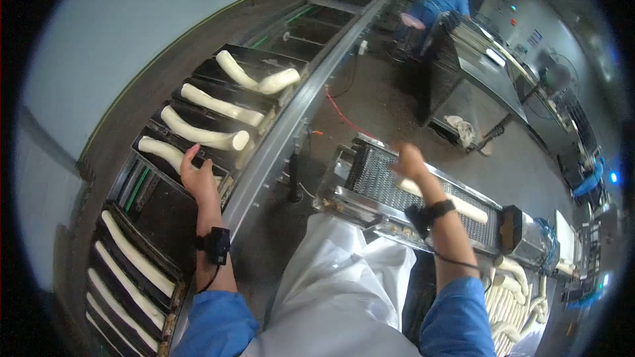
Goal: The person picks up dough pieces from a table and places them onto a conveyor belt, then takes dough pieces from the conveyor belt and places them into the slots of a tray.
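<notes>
My left hand [198, 177] is over the near black tray on the left conveyor, fingers apart, at the right end of a pale dough rope [162, 152]. Part of that rope is hidden behind the hand. My right hand [411, 162], smeared by motion, is above a metal mesh belt [377, 175]. Another dough rope [466, 209] lies along this belt, passing under my right wrist, with one end close below the hand. Farther up the left conveyor, trays hold a curved dough rope [205, 137], a straighter one [221, 104] and a bent piece [254, 79].
Several thinner dough ropes [135, 254] lie in trays at lower left. A steel conveyor rail [278, 125] runs away from me. More dough ropes [506, 301] are piled at lower right. A person in blue [440, 3] stands at the back beside a metal table [486, 69].
</notes>
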`<act>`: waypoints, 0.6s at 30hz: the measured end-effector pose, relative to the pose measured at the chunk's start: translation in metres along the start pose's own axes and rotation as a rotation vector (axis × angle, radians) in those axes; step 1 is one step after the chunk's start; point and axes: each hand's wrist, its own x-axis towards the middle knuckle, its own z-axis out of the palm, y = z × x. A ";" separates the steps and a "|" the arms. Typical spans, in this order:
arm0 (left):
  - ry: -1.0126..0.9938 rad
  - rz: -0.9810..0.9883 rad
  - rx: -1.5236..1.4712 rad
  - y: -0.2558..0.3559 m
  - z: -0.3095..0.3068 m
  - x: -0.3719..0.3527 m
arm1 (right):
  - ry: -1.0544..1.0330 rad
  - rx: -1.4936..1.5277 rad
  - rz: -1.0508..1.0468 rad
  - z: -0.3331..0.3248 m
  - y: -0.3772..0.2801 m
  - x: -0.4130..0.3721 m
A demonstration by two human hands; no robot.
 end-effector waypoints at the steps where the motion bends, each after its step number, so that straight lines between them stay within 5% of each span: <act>1: 0.005 -0.083 -0.029 0.005 -0.004 -0.004 | -0.078 -0.117 0.119 0.020 -0.002 -0.011; 3: 0.008 -0.085 -0.016 0.015 -0.017 -0.013 | -0.152 -0.237 0.244 0.058 0.001 -0.027; 5: 0.000 -0.166 -0.092 0.037 -0.024 -0.025 | 0.161 -0.370 0.197 0.086 0.009 -0.034; 10: -0.001 -0.060 -0.023 0.034 -0.059 -0.033 | 0.146 -0.375 0.213 0.054 -0.002 -0.046; 12: 0.001 0.032 0.108 0.028 -0.074 -0.035 | 0.045 -0.052 0.280 0.034 -0.008 -0.032; 16: 0.002 0.162 0.217 0.038 -0.079 -0.046 | 0.557 0.448 0.068 -0.063 -0.024 -0.018; 18: -0.103 0.058 -0.042 0.045 -0.071 -0.050 | 0.650 0.764 0.069 -0.138 -0.067 -0.033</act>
